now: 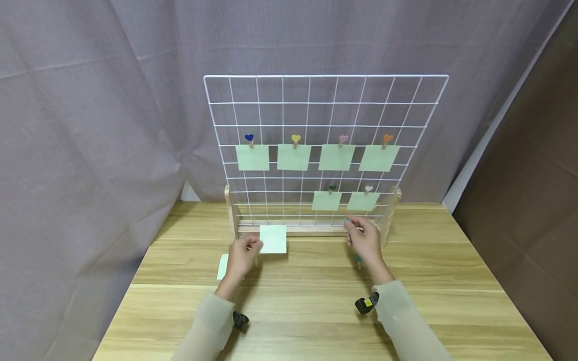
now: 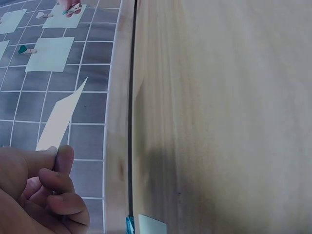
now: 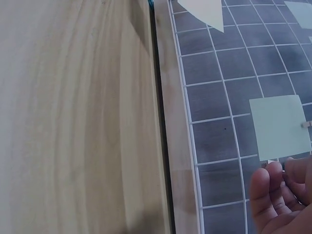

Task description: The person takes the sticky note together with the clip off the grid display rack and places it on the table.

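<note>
My left hand (image 1: pixel 241 256) pinches a square pale green paper note (image 1: pixel 273 239) by its left edge, upright before the lower part of a white wire grid panel (image 1: pixel 325 76). In the left wrist view the held note (image 2: pixel 59 119) is seen nearly edge-on, between thumb and fingers. My right hand (image 1: pixel 367 243) pinches a small wooden clip with a teal top (image 1: pixel 347 220), just below the two notes of the lower row. In the right wrist view the fingertips (image 3: pixel 275 170) overlap the edge of a hanging note (image 3: pixel 278 127).
Several notes hang in the upper row under heart-topped clips, such as a blue one (image 1: pixel 249 137). The panel stands in a wooden base (image 1: pixel 316 231). Another note (image 1: pixel 223 267) lies by my left wrist; a teal-topped clip (image 1: pixel 358 261) lies by my right.
</note>
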The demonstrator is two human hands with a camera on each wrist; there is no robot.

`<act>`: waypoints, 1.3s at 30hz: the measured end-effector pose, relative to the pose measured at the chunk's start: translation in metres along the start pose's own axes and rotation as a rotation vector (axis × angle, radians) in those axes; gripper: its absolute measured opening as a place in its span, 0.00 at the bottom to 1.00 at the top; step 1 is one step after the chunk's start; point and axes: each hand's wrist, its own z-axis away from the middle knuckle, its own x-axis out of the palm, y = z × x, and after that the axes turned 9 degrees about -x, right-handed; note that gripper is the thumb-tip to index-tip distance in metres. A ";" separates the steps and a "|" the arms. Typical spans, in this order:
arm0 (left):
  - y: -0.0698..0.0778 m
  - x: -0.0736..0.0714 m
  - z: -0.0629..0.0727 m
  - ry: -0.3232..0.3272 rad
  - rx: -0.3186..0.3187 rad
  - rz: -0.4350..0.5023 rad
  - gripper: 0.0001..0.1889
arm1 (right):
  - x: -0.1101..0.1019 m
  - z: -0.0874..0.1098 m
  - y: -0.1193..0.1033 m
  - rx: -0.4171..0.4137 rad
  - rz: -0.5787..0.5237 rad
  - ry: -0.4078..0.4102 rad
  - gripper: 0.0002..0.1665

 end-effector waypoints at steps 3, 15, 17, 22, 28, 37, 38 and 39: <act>-0.003 0.000 0.001 0.001 0.001 0.002 0.06 | -0.002 0.002 0.005 0.008 -0.010 0.007 0.16; -0.013 -0.003 0.005 -0.010 -0.022 -0.001 0.06 | -0.021 0.010 0.028 0.119 0.008 0.033 0.16; -0.014 -0.003 0.006 -0.009 -0.030 0.002 0.06 | -0.025 0.011 0.030 0.126 -0.001 0.036 0.17; -0.018 -0.002 0.006 -0.009 -0.032 0.015 0.06 | -0.029 0.015 0.033 0.106 0.013 0.044 0.16; -0.021 -0.002 0.009 -0.006 -0.043 0.013 0.06 | -0.035 0.022 0.039 0.124 0.060 0.043 0.15; -0.026 -0.005 0.013 0.016 -0.035 -0.022 0.04 | -0.041 0.030 0.046 0.183 0.067 0.031 0.17; -0.026 -0.005 0.013 0.016 -0.039 -0.022 0.04 | -0.042 0.031 0.046 0.185 0.066 0.031 0.17; -0.026 -0.005 0.013 0.016 -0.038 -0.027 0.04 | -0.042 0.031 0.047 0.185 0.066 0.031 0.17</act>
